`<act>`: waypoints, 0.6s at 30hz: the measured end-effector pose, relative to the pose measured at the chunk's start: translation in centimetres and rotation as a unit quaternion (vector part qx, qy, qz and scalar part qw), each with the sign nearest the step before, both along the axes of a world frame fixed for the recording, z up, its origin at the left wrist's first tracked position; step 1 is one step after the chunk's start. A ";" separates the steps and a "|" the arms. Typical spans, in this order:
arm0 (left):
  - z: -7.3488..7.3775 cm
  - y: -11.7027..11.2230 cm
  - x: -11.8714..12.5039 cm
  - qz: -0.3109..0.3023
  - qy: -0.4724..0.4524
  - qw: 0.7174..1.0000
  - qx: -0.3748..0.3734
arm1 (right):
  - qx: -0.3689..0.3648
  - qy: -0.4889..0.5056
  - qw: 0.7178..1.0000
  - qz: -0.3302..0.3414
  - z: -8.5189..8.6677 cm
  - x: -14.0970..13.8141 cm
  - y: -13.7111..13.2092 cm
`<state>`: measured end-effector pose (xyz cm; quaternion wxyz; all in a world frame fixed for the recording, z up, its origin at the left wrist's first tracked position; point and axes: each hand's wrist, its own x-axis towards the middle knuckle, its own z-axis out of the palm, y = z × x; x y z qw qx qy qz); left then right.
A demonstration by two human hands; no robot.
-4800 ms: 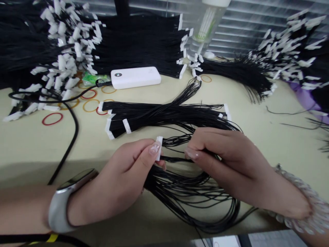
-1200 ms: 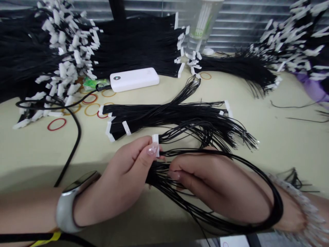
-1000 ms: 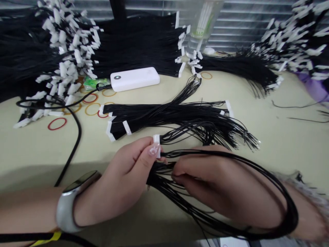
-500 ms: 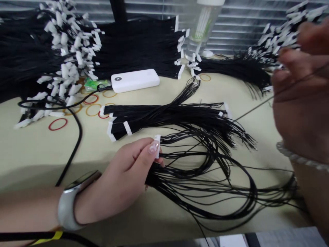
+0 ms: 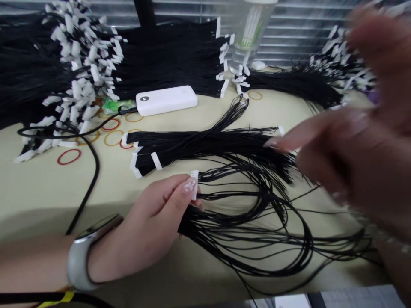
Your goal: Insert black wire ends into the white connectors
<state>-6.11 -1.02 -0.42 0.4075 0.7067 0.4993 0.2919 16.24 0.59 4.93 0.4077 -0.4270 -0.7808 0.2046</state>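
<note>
My left hand (image 5: 160,218) pinches a small white plug connector (image 5: 195,185) between thumb and fingers. Thin black wires (image 5: 224,195) run out of the connector to the right and loop round. Below it, a thick bunch of black wires (image 5: 205,231) comes out from under the same hand. My right hand (image 5: 349,149), blurred by motion, is raised at the right with its fingers apart. One of its outstretched fingers reaches over the right part of a lying bundle of black wires (image 5: 199,145) with white connectors at its left end. Whether that fingertip touches the bundle I cannot tell.
Large piles of black cables (image 5: 170,60) with white connectors line the back. A white power bank (image 5: 167,101) with a black cable lies before them, near coloured rubber bands (image 5: 69,156). A clear bottle (image 5: 250,38) stands behind, and more wires (image 5: 295,85) lie at back right.
My right hand has come down and left from the upper right, over the wire bundle. The wire stretched up to it now hangs lower. My left hand keeps its grip on the connector.
</note>
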 end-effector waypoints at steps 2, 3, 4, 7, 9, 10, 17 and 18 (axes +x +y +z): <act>0.0 0.1 0.0 -0.001 0.008 1.000 0.003 | -0.005 -0.053 0.999 0.013 -0.7 -1.1 -0.7; 0.0 0.1 0.0 0.000 0.010 1.000 0.011 | 0.002 -0.092 0.996 0.016 -1.2 -1.4 -0.9; 0.0 0.1 0.1 -0.001 0.012 1.000 0.015 | 0.015 -0.137 0.990 0.016 -1.6 -1.6 -1.1; 0.2 0.1 0.1 -0.004 0.017 1.000 0.017 | 0.051 -0.206 0.977 0.032 -2.5 -1.8 -1.2; 0.3 0.1 0.1 -0.005 0.022 1.000 0.012 | 0.053 -0.205 0.976 0.049 -2.6 -1.9 -1.0; 0.4 0.0 0.0 -0.006 0.024 1.000 0.013 | 0.048 -0.193 0.978 0.058 -2.6 -1.9 -0.9; 0.6 0.0 0.0 -0.014 0.022 0.999 0.034 | 0.019 -0.141 0.986 0.089 -2.6 -2.5 -1.0; 0.6 0.0 0.0 -0.015 0.018 0.999 0.034 | 0.018 -0.137 0.986 0.090 -2.7 -2.6 -1.1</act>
